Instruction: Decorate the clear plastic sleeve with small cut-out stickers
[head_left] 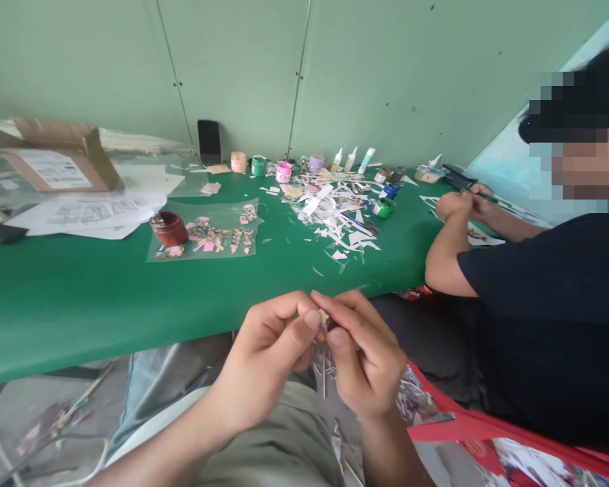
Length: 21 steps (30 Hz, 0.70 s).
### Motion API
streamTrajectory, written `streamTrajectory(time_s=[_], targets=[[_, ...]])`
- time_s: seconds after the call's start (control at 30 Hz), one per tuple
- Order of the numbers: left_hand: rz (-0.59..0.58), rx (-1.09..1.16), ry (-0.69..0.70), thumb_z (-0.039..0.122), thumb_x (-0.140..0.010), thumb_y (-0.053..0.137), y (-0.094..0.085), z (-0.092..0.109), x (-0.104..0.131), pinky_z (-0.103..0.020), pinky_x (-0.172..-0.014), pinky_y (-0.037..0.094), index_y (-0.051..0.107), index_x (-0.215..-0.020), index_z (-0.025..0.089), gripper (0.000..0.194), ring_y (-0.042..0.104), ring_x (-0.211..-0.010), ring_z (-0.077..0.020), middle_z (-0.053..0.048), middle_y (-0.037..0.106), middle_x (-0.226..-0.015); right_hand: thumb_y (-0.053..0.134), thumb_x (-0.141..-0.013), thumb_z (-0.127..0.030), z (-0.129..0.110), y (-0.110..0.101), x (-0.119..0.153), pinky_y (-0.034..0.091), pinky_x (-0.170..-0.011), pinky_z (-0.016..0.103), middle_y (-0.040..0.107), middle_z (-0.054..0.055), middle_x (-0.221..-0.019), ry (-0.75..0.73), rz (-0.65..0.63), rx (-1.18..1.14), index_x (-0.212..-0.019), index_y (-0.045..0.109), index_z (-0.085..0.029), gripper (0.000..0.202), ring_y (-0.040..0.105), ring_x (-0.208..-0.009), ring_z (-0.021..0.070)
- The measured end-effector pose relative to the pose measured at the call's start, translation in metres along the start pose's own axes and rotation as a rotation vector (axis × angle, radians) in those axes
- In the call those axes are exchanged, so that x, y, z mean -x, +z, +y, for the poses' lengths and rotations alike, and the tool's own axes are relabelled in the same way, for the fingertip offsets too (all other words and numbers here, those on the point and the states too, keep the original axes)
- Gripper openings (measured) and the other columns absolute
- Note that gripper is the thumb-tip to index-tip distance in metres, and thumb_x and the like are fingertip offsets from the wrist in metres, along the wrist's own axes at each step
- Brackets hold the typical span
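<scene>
In front of my lap, just off the table's near edge, both hands pinch one small pale and dark-red piece that looks like cut paper. My left hand is closed, its thumb and index finger on the piece's left side. From the right, my right hand grips it between thumb and fingertips. Fingers hide most of the piece. Beyond them, a clear plastic sheet on the table carries colourful patterned cut pieces and an open jar of brown-red paint.
White paper scraps are heaped mid-table on the green tabletop. Paint jars, glue bottles and a phone line the wall. A cardboard box sits on printed sheets at left. A co-worker works close on my right.
</scene>
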<state>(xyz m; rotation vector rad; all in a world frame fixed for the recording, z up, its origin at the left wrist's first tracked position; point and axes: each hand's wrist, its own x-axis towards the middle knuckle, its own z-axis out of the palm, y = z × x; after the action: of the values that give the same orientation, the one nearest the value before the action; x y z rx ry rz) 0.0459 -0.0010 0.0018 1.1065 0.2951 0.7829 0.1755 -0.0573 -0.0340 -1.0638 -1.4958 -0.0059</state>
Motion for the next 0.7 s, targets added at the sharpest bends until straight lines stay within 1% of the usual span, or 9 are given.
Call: streamTrajectory(time_s=[0.1,0.23,0.37,0.47,0.53,0.6,0.63,0.7], targets=[[-0.01,0.006,-0.004,0.041,-0.094,0.064,-0.001,-0.002,0.0,-0.016,-0.041,0.02,0.053,-0.07,0.016,0.036,0.019,-0.042,-0.0025,0.01,0.03,-0.048,0.052,-0.097,-0.012,0.0,0.0,0.0,0.052,-0.063,0.029,0.064,0.003,-0.089,0.005,0.013,0.001,-0.134,0.067,-0.029,0.044,0.061,-0.075,0.0159],[-0.036,0.003,-0.014,0.041,-0.094,0.063,-0.001,-0.001,0.001,-0.017,-0.041,0.02,0.051,-0.068,0.017,0.037,0.019,-0.043,-0.0032,0.01,0.03,-0.05,0.052,-0.097,-0.012,-0.001,-0.001,0.0,0.052,-0.063,0.029,0.064,0.003,-0.088,0.008,0.0,0.007,-0.134,0.067,-0.03,0.043,0.061,-0.076,0.0159],[-0.032,-0.023,-0.048,0.04,-0.094,0.062,-0.002,0.002,0.001,-0.019,-0.042,0.019,0.053,-0.068,0.016,0.037,0.02,-0.044,-0.0041,0.009,0.033,-0.051,0.051,-0.098,-0.014,-0.001,-0.003,0.0,0.052,-0.064,0.03,0.064,0.004,-0.09,0.007,-0.021,-0.006,-0.135,0.066,-0.031,0.043,0.061,-0.077,0.0169],[-0.058,-0.003,-0.097,0.042,-0.092,0.064,-0.005,0.003,0.001,-0.019,-0.041,0.017,0.054,-0.067,0.016,0.038,0.018,-0.042,-0.0039,0.009,0.031,-0.048,0.052,-0.099,-0.015,0.002,-0.002,0.0,0.051,-0.063,0.03,0.064,0.004,-0.09,0.011,-0.017,0.001,-0.135,0.066,-0.031,0.042,0.061,-0.075,0.0164],[-0.082,0.016,-0.184,0.043,-0.09,0.065,-0.007,0.004,0.001,-0.02,-0.041,0.015,0.054,-0.065,0.016,0.038,0.018,-0.041,-0.0035,0.01,0.032,-0.045,0.052,-0.099,-0.015,0.007,-0.002,-0.001,0.05,-0.063,0.028,0.064,0.002,-0.088,0.052,0.051,0.02,-0.132,0.068,-0.032,0.04,0.061,-0.074,0.015],[-0.099,0.034,-0.261,0.043,-0.088,0.066,-0.007,0.004,0.001,-0.02,-0.04,0.014,0.053,-0.064,0.016,0.039,0.017,-0.039,-0.003,0.009,0.034,-0.045,0.05,-0.1,-0.016,0.011,-0.001,-0.002,0.049,-0.064,0.027,0.065,0.001,-0.087,0.121,0.149,0.04,-0.127,0.071,-0.032,0.037,0.061,-0.074,0.014],[-0.101,0.036,-0.272,0.044,-0.088,0.066,-0.006,0.005,0.001,-0.02,-0.04,0.014,0.053,-0.063,0.017,0.039,0.017,-0.039,-0.0029,0.009,0.035,-0.046,0.049,-0.101,-0.017,0.013,-0.001,-0.003,0.049,-0.064,0.027,0.065,0.0,-0.085,0.156,0.187,0.045,-0.123,0.072,-0.031,0.035,0.061,-0.074,0.0139],[-0.093,0.012,-0.235,0.046,-0.089,0.065,-0.004,0.005,0.001,-0.021,-0.041,0.015,0.053,-0.065,0.017,0.039,0.017,-0.04,-0.0033,0.01,0.033,-0.047,0.05,-0.102,-0.023,0.015,-0.001,-0.004,0.049,-0.062,0.027,0.066,0.001,-0.082,0.214,0.211,0.043,-0.116,0.074,-0.027,0.028,0.061,-0.071,0.0142]])
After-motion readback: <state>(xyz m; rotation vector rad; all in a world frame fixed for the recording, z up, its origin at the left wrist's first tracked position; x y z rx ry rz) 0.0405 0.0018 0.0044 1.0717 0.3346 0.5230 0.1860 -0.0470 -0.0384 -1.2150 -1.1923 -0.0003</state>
